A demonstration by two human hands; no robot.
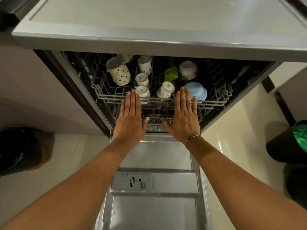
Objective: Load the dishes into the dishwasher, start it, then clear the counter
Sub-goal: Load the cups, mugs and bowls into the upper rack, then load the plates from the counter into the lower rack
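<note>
The dishwasher stands open with its door folded down toward me. Its upper rack holds a patterned mug, several small white cups, a green cup, a white bowl and a blue bowl, all turned over. My left hand and my right hand are flat with straight fingers, fingertips at the rack's front rail. Neither hand holds anything. A lower rack shows dimly beneath.
The grey countertop overhangs the dishwasher. A dark bin with a black bag stands on the floor at left. A black bin with a green bag stands at right. The tiled floor lies either side of the door.
</note>
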